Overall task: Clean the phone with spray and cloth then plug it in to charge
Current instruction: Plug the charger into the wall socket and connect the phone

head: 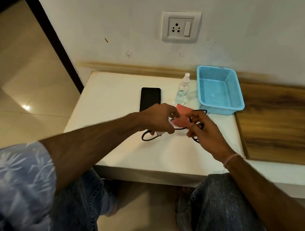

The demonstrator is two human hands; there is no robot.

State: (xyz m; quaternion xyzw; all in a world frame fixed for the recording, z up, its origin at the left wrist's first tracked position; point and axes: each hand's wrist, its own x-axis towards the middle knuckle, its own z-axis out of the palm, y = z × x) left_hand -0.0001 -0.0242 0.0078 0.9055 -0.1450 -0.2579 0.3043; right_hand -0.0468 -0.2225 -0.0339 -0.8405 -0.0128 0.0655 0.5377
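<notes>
A black phone (150,98) lies flat on the white table (118,149), just beyond my left hand. My left hand (156,120) grips a white charger plug (171,122), mostly hidden under the fingers. A black cable (148,136) loops from it on the table. My right hand (206,134) pinches the same cable's other part, which loops up near the basket. A pink cloth (182,116) lies between my hands. A clear spray bottle (183,89) with a white top stands upright behind the cloth.
A blue mesh basket (233,103) stands at the table's back right. A wall socket with a switch (180,27) is on the white wall above the table. A wooden surface (282,125) adjoins on the right. My knees sit under the table's front edge.
</notes>
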